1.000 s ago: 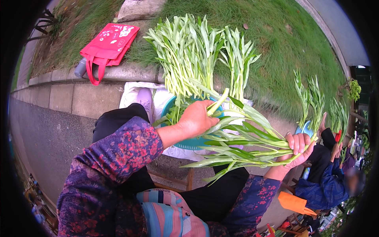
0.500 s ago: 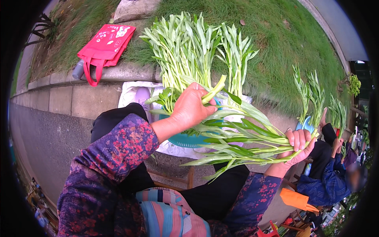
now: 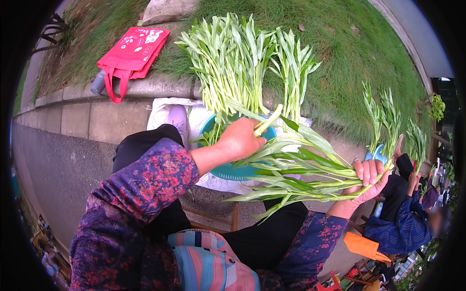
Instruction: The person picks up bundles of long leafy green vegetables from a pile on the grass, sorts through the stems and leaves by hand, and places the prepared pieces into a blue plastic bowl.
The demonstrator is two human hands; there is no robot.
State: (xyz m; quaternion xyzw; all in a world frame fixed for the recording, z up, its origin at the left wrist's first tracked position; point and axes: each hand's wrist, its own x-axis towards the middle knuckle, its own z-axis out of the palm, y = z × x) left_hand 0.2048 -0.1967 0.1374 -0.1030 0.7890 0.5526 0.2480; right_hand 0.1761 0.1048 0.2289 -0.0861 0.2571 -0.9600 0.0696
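My left hand (image 3: 240, 139) is closed around a thick pale-green stalk of water spinach (image 3: 268, 121), its cut end pointing up and right. Farther right, my right hand (image 3: 366, 178) grips a bunch of water spinach (image 3: 310, 179) by the stems, with the long leaves fanning out leftward over my lap. Below the left hand stands a teal plastic basin (image 3: 228, 172) holding leafy greens, partly hidden by that hand and the leaves. A large pile of water spinach (image 3: 233, 63) lies on the grass beyond, with a smaller bundle (image 3: 293, 72) beside it.
White sheeting (image 3: 160, 114) lies under the basin. A red tote bag (image 3: 136, 51) and a grey bottle (image 3: 98, 82) rest at the kerb (image 3: 155, 88). On the right, another person in blue (image 3: 400, 220) sits near a blue container (image 3: 376, 154) and more greens. An orange bag (image 3: 364, 246) is nearby.
My left hand has shifted slightly down and right with its stalk. Leafy pieces beside it now sit lower, in the basin. The right hand stays nearly still with its bunch.
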